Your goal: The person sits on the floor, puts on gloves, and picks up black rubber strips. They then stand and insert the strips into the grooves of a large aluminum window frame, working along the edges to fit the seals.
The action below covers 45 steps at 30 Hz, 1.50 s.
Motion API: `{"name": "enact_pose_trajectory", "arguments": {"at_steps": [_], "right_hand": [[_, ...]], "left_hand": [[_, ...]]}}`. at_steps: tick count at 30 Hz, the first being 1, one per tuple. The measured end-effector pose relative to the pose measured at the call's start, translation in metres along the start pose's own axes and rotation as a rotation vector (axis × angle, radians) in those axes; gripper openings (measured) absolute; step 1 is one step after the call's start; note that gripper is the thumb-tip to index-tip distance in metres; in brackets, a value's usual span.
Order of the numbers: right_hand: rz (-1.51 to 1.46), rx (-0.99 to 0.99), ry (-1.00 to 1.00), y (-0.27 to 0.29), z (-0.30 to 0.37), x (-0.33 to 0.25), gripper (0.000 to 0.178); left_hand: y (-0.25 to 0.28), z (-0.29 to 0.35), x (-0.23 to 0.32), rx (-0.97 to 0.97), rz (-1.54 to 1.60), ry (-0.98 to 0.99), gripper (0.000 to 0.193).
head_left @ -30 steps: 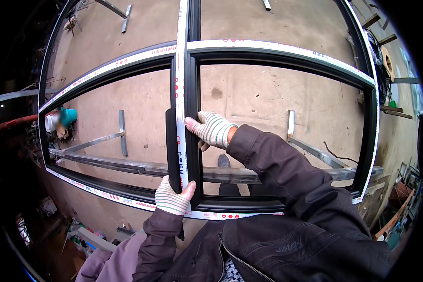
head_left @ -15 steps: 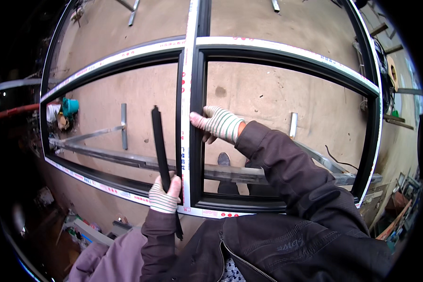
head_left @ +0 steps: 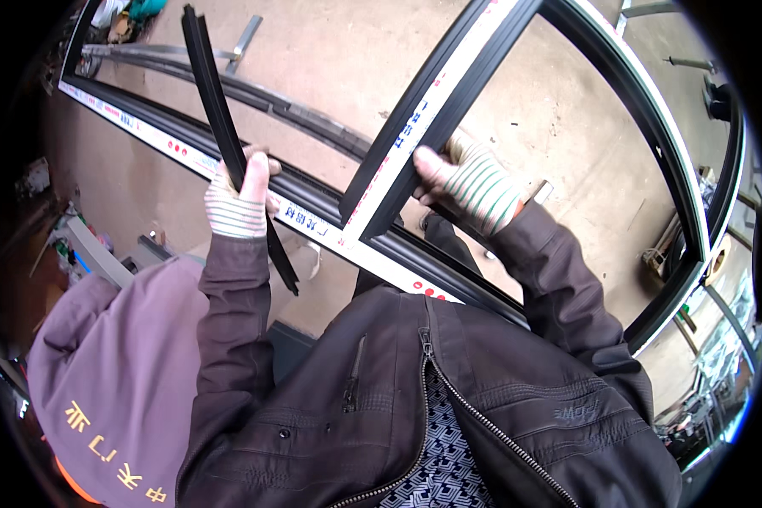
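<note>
A large window frame (head_left: 229, 173) with black edges and white protective film spans the view, now slanted. My left hand (head_left: 239, 199), in a striped glove, is closed around a long black strip (head_left: 207, 85). The strip stands tilted across the frame's near bar, its upper end leaning left and its lower end hanging below the hand. My right hand (head_left: 474, 179), gloved alike, grips the frame's middle bar (head_left: 415, 123) near where it meets the near bar. Its thumb lies on the bar's top and the other fingers are partly hidden.
Grey metal support bars (head_left: 300, 118) run beneath the frame. To my left is a purple garment (head_left: 118, 356) with yellow lettering; I cannot tell whether someone wears it. A teal bucket (head_left: 146, 8) sits at the far left. Clutter lies along the right side (head_left: 724, 372).
The view has turned, so the frame appears slanted and nearer. My right hand has moved down the middle bar toward its near end. My left hand still holds the black strip.
</note>
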State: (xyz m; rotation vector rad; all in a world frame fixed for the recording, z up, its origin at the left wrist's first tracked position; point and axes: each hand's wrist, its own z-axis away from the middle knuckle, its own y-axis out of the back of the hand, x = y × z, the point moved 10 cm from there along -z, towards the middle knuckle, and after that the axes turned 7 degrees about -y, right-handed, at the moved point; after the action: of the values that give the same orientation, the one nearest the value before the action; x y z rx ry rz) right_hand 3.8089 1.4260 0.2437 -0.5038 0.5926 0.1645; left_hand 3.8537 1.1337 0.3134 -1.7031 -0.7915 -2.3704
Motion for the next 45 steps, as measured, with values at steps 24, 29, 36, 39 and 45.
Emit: {"name": "enact_pose_trajectory", "arguments": {"at_steps": [24, 29, 36, 39, 45], "right_hand": [[0.099, 0.072, 0.006, -0.036, 0.013, 0.054, 0.053], [0.139, 0.089, 0.002, -0.035, 0.016, 0.059, 0.056], [0.171, 0.126, -0.005, -0.042, 0.021, 0.054, 0.051], [0.131, 0.144, 0.018, -0.043, 0.021, 0.054, 0.047], [0.043, 0.158, 0.028, -0.049, 0.018, 0.051, 0.047]], "left_hand": [[0.009, 0.0, -0.005, 0.051, 0.086, -0.197, 0.032], [0.012, -0.001, -0.005, 0.065, 0.056, -0.233, 0.037], [0.018, -0.005, -0.014, 0.051, 0.099, -0.23, 0.038], [0.018, -0.006, -0.015, 0.039, 0.126, -0.244, 0.037], [0.021, -0.004, -0.013, 0.076, 0.107, -0.27, 0.034]]}}
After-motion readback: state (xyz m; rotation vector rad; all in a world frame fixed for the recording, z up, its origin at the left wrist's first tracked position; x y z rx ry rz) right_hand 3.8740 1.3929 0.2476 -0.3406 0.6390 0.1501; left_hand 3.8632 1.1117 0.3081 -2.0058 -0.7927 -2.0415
